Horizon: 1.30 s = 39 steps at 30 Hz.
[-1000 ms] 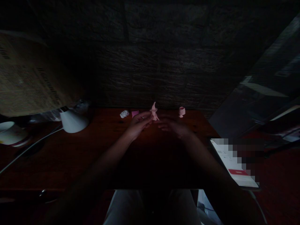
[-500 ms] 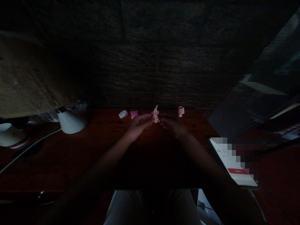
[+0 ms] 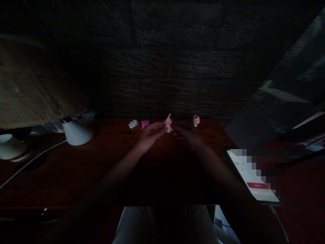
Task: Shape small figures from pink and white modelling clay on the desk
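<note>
The scene is very dark. A small pale pink folded paper shape (image 3: 168, 122) is pinched in the fingertips of my left hand (image 3: 150, 135), which wears a ring. My right hand (image 3: 187, 134) lies just to its right with fingers curled near the shape; whether it touches the shape I cannot make out. Both hands hover over the far part of a dark red wooden table (image 3: 106, 159).
Near the table's back edge lie a white crumpled bit (image 3: 133, 123), a pink square piece (image 3: 145, 123) and a small pink folded piece (image 3: 195, 120). A white lamp shade (image 3: 77, 133) sits left. A lit phone (image 3: 254, 178) lies right. A cardboard box (image 3: 27, 88) stands far left.
The pink shape and both hands have shifted slightly right and back since one second ago. Over the last half second little has moved.
</note>
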Tool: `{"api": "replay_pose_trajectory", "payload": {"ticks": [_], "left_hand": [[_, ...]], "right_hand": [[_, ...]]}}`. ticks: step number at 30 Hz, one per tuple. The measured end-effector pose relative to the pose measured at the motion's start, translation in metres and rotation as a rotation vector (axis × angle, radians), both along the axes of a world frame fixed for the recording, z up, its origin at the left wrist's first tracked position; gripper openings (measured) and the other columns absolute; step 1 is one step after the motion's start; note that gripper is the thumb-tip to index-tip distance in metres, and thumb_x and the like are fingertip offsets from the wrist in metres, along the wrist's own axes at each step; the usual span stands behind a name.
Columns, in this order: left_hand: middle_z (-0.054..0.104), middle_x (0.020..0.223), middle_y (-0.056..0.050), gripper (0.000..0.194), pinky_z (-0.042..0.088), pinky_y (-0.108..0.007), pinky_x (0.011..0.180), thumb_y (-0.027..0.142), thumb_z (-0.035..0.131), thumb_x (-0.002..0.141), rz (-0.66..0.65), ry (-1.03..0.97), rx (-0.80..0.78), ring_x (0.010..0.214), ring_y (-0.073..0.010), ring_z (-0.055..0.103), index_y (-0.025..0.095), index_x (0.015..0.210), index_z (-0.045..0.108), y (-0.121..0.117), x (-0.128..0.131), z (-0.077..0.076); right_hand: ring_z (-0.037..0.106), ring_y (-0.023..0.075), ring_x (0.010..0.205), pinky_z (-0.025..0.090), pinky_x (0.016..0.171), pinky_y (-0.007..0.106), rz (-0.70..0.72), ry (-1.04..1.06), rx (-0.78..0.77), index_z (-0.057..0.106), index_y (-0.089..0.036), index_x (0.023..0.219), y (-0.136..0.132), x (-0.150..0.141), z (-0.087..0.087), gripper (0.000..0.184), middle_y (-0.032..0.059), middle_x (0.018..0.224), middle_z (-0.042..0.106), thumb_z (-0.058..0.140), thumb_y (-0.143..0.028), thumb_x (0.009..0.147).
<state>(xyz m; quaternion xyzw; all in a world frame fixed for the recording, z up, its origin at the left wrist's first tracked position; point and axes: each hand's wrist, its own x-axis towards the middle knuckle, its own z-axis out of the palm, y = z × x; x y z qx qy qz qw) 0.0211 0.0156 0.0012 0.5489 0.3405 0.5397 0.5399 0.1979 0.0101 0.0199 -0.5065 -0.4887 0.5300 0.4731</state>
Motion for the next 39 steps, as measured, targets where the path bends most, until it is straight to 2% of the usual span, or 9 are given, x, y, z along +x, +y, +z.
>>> {"api": "replay_pose_trajectory", "payload": {"ticks": [5,9,14,20,23,27,31,34,39], "left_hand": [[0.069,0.077,-0.001,0.030,0.035,-0.022,0.053,0.036,0.087,0.065,-0.010,-0.028,-0.006,0.060,-0.0080,0.050,0.018,0.085,0.074,0.0000,-0.0006,0.0008],[0.069,0.076,-0.002,0.029,0.037,-0.022,0.053,0.035,0.088,0.064,-0.002,-0.021,-0.031,0.061,-0.0090,0.053,0.018,0.084,0.074,-0.0008,-0.0001,0.0003],[0.070,0.077,-0.002,0.027,0.041,-0.024,0.058,0.035,0.088,0.065,-0.033,-0.013,0.013,0.068,-0.0123,0.059,0.019,0.082,0.074,-0.0019,0.0007,0.0018],[0.070,0.078,-0.002,0.027,0.035,-0.023,0.052,0.034,0.086,0.067,-0.033,-0.012,-0.017,0.061,-0.0099,0.053,0.019,0.086,0.075,0.0002,0.0005,0.0009],[0.070,0.079,-0.003,0.027,0.034,-0.022,0.051,0.036,0.085,0.068,-0.035,-0.023,-0.034,0.060,-0.0095,0.053,0.019,0.087,0.075,0.0024,-0.0006,-0.0004],[0.070,0.082,-0.003,0.027,0.035,-0.022,0.051,0.037,0.084,0.071,-0.029,-0.012,-0.021,0.062,-0.0093,0.054,0.019,0.088,0.073,0.0047,-0.0034,-0.0017],[0.070,0.083,-0.004,0.030,0.036,-0.021,0.053,0.040,0.084,0.070,-0.041,-0.025,0.003,0.066,-0.0109,0.056,0.019,0.087,0.073,0.0047,-0.0046,-0.0012],[0.071,0.083,-0.004,0.033,0.036,-0.021,0.052,0.042,0.085,0.068,-0.048,-0.013,0.010,0.066,-0.0106,0.056,0.019,0.088,0.074,0.0037,-0.0042,0.0004],[0.071,0.082,-0.004,0.030,0.037,-0.021,0.052,0.040,0.085,0.068,-0.046,-0.012,0.002,0.063,-0.0097,0.054,0.019,0.086,0.074,0.0041,-0.0041,-0.0007]], "right_hand": [[0.064,0.0100,0.065,0.046,0.053,0.018,0.042,0.077,-0.095,0.076,-0.023,0.088,0.0007,-0.0020,-0.0063,0.011,0.0034,0.089,0.077,0.071,-0.031,0.083],[0.063,0.0097,0.063,0.048,0.056,0.020,0.034,0.073,-0.020,0.076,-0.022,0.092,0.0007,-0.0025,-0.0054,0.016,0.0016,0.082,0.075,0.073,-0.026,0.077],[0.061,0.0105,0.058,0.047,0.055,0.021,0.022,-0.016,0.081,0.076,-0.019,0.094,0.0022,-0.0024,-0.0042,0.022,0.0007,0.072,0.072,0.072,-0.027,0.074],[0.066,0.0125,0.063,0.046,0.054,0.022,-0.011,-0.040,0.149,0.076,-0.018,0.096,0.0015,-0.0012,-0.0003,0.023,0.0036,0.081,0.076,0.066,-0.032,0.081],[0.068,0.0133,0.065,0.047,0.055,0.022,-0.050,-0.045,0.079,0.075,-0.018,0.097,0.0012,-0.0008,0.0013,0.021,0.0054,0.087,0.077,0.067,-0.029,0.082],[0.069,0.0125,0.064,0.046,0.053,0.022,-0.057,-0.054,0.007,0.076,-0.019,0.093,0.0013,-0.0004,0.0013,0.020,0.0078,0.095,0.078,0.067,-0.035,0.086],[0.066,0.0123,0.066,0.045,0.054,0.021,-0.010,-0.034,0.036,0.077,-0.020,0.090,0.0014,0.0008,0.0009,0.018,0.0058,0.090,0.078,0.075,-0.032,0.077],[0.063,0.0110,0.064,0.045,0.054,0.021,-0.003,-0.001,0.051,0.077,-0.020,0.092,0.0012,0.0012,0.0015,0.024,0.0041,0.087,0.077,0.078,-0.033,0.071],[0.062,0.0130,0.064,0.046,0.056,0.025,-0.036,-0.042,0.103,0.077,-0.018,0.095,0.0016,0.0012,0.0006,0.032,0.0042,0.083,0.075,0.078,-0.037,0.070]]}}
